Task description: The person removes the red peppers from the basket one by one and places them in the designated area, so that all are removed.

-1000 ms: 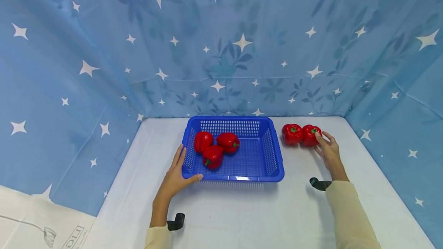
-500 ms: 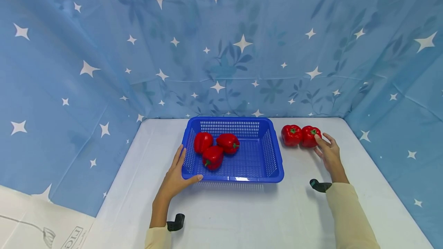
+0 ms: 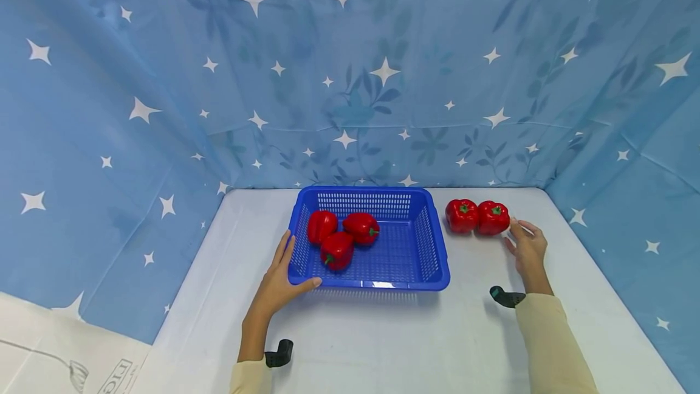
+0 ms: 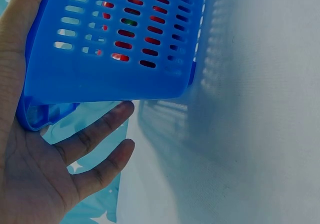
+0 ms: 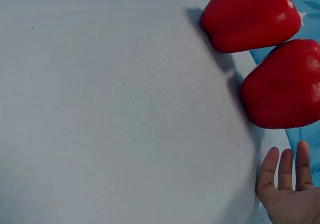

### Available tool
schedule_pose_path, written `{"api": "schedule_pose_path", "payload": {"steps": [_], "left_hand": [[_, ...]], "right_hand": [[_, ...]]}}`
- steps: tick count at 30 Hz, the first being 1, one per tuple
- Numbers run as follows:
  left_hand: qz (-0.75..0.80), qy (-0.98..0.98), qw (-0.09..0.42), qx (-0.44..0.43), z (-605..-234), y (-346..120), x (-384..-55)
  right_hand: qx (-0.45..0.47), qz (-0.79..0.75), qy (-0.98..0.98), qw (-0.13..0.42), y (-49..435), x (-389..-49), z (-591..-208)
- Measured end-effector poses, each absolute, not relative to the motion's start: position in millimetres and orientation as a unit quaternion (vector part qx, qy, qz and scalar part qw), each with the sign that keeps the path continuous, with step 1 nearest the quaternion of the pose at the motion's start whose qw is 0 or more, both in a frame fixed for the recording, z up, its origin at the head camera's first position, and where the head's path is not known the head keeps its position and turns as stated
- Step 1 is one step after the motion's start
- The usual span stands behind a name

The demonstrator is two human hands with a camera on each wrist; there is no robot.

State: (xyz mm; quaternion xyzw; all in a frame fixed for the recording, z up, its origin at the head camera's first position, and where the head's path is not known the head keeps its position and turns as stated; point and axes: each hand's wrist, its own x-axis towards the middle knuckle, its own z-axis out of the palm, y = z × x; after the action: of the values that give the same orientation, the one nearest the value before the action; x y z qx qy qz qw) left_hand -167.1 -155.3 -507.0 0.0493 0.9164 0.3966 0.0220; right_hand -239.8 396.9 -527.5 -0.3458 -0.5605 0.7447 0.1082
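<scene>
A blue perforated basket [image 3: 394, 254] stands on the table, holding three red bell peppers [image 3: 361, 228] in its left half. At its near left corner is my left hand [image 3: 276, 281], fingers spread along the left side and thumb at the front rim. The left wrist view shows two fingers [image 4: 102, 166] stretched out below the basket's rim. Right of the basket sit two more red bell peppers, one on the left [image 3: 462, 216] and one on the right [image 3: 493, 217], side by side. My right hand [image 3: 530, 251] is just right of the right-hand pepper, fingers loosely extended, holding nothing.
A white cloth covers the table [image 3: 361, 345]. Blue curtains [image 3: 350, 78] with white stars rise behind the table and on both sides. A black wrist camera [image 3: 279, 353] sits on the left wrist, another [image 3: 505, 297] on the right.
My right hand has come off the right-hand pepper and drawn slightly back to the right. The left hand, the basket and the peppers stay where they were.
</scene>
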Motion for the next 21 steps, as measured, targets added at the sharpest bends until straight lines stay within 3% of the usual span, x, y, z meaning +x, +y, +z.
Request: {"api": "schedule_pose_path", "payload": {"steps": [11,21], "left_hand": [[0.397,0.916,0.022,0.049,-504.4,-155.5,-167.5],[0.399,0.915,0.021,0.051,-505.5,-155.2,-166.0]], "right_hand": [[-0.368,0.755,-0.530,0.114,398.8,-233.5,-529.1],[-0.368,0.738,-0.538,0.176,404.3,-233.1,-526.6]]}}
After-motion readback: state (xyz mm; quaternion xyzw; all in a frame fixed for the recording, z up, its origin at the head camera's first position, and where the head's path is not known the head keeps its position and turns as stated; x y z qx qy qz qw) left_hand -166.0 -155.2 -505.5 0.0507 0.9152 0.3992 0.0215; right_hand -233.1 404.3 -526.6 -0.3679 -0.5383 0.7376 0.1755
